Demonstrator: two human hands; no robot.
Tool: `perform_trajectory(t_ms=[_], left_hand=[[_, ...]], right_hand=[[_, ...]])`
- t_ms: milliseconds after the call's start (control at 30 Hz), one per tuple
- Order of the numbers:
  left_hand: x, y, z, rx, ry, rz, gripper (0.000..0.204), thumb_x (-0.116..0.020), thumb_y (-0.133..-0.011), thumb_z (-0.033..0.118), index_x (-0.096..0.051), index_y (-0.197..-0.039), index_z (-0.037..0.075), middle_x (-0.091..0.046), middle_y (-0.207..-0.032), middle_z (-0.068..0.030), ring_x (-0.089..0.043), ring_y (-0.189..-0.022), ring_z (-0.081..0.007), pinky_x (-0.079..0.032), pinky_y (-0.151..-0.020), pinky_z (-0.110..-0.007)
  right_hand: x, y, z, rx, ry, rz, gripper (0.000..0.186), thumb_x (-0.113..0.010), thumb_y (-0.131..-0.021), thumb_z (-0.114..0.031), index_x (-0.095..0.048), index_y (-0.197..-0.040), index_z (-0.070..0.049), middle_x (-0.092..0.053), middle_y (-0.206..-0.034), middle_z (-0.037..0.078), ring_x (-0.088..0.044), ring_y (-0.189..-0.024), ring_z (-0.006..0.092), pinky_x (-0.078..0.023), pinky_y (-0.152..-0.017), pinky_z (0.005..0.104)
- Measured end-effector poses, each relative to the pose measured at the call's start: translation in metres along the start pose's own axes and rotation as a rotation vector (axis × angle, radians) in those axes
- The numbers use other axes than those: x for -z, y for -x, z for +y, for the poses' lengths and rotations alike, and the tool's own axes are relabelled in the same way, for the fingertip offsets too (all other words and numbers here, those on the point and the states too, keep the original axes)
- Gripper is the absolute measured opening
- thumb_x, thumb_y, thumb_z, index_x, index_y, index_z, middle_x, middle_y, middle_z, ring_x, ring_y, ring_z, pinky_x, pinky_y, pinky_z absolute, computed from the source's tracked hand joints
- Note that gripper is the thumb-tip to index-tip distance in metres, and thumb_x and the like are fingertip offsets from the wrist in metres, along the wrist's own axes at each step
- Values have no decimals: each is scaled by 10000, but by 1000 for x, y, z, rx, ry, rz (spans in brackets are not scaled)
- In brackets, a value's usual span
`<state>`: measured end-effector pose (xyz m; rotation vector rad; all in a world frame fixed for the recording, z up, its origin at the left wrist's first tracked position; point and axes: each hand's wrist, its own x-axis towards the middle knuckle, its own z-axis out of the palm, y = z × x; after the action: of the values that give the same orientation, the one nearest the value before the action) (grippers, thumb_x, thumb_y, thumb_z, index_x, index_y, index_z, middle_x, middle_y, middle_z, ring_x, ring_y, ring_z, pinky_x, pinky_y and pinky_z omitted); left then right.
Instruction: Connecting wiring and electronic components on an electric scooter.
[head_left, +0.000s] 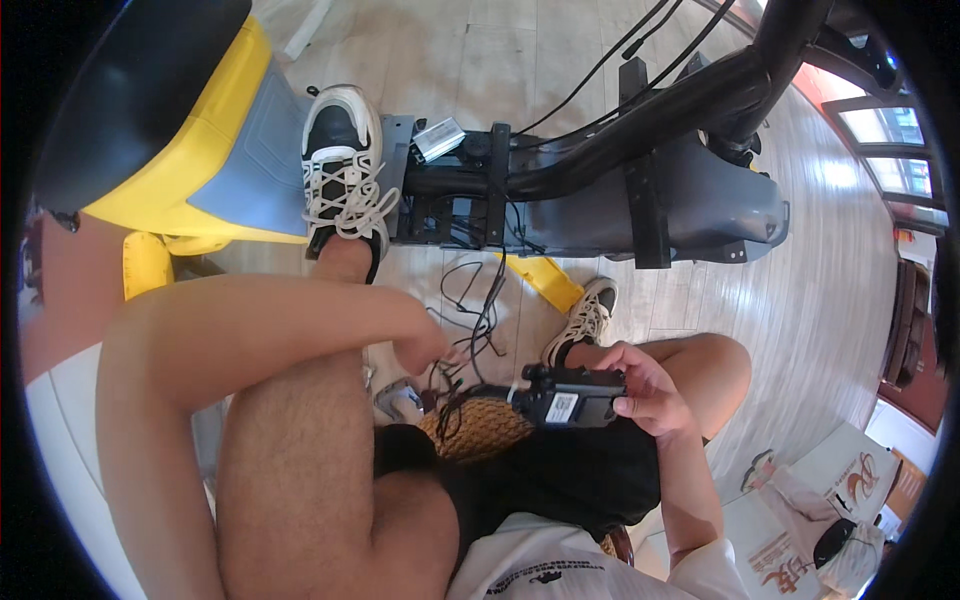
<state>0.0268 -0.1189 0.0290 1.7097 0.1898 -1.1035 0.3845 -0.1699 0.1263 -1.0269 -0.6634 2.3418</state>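
My right grip is wrapped around one end of a black box with a white label, held above my lap. My left grip is at the black cables, its fingers partly unclear; I cannot tell whether it holds any. The cables hang below the dark vehicle frame. A silver box sits on the frame, near my left shoe.
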Motion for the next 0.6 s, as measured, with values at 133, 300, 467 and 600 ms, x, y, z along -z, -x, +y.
perform_trajectory(t_ms=[133,300,467,600], left_hand=[[24,10,-11,203,-64,338,551,-581,-812,120,-578,-1362,84,-698,-1145,-235,-649,-1112,-418,-520,-926,-518],[25,16,-45,419,35,560,436,-605,-805,152,-646,-1222,32,-688,-1164,-246,-647,-1117,-420,-522,-936,-514],[21,-5,-69,415,112,743,422,-602,-818,128,-619,-1213,-22,-650,-1246,-247,-625,-1156,-421,-509,-984,-507],[31,-11,-85,241,236,1153,573,-562,-840,39,-479,-1400,-47,-452,-1497,-248,-522,-1316,-412,-459,-1084,-463]], right_hand=[[0,5,3,19,98,116,417,-773,-812,0,-574,-1179,0,-638,-1208,119,-618,-1124,216,-464,-1001,356],[-19,46,3,151,328,510,379,-742,-851,5,-567,-1188,13,-647,-1176,132,-612,-1108,211,-461,-1008,359],[-40,95,-25,552,443,778,394,-717,-838,-91,-543,-1172,25,-638,-1173,143,-618,-1092,228,-459,-1010,359],[-50,128,-56,728,414,748,522,-717,-820,-241,-490,-1197,39,-613,-1159,180,-621,-1082,254,-466,-1025,378]])
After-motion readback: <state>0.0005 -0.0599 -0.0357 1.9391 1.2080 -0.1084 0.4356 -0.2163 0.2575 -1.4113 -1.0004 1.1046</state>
